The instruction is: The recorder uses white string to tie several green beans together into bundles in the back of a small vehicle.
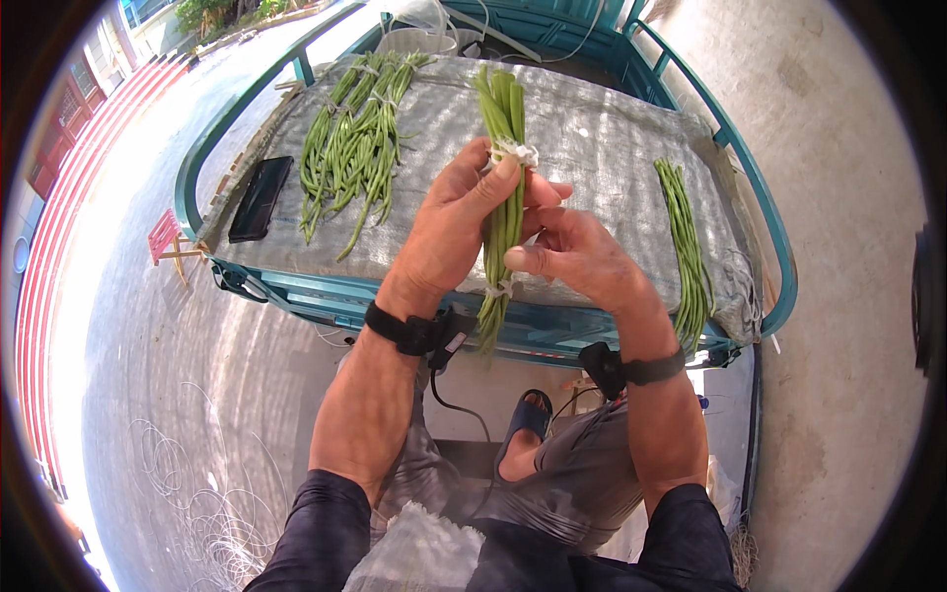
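Observation:
Upright in front of me is a bundle of long green beans (pixel 502 109), bound near its top with a white tie (pixel 515 151) and lower down with a second pale tie. My left hand (pixel 446 212) is closed round the bundle, its thumb just under the upper tie. From the right, my right hand (pixel 582 252) pinches the same bundle at its middle, thumb and fingers against the beans. Tied bunches of long beans (pixel 350 148) lie at the far left of the cloth-covered cart bed. Another pile of long beans (pixel 685 252) lies at the right.
A grey cloth (pixel 592 128) covers the bed of the teal cart, whose side rails (pixel 755 187) rise left and right. A black phone (pixel 260 199) lies at the left edge. Beyond it stands a small pink stool (pixel 168 240). Loose white string (pixel 202 503) is strewn on the ground.

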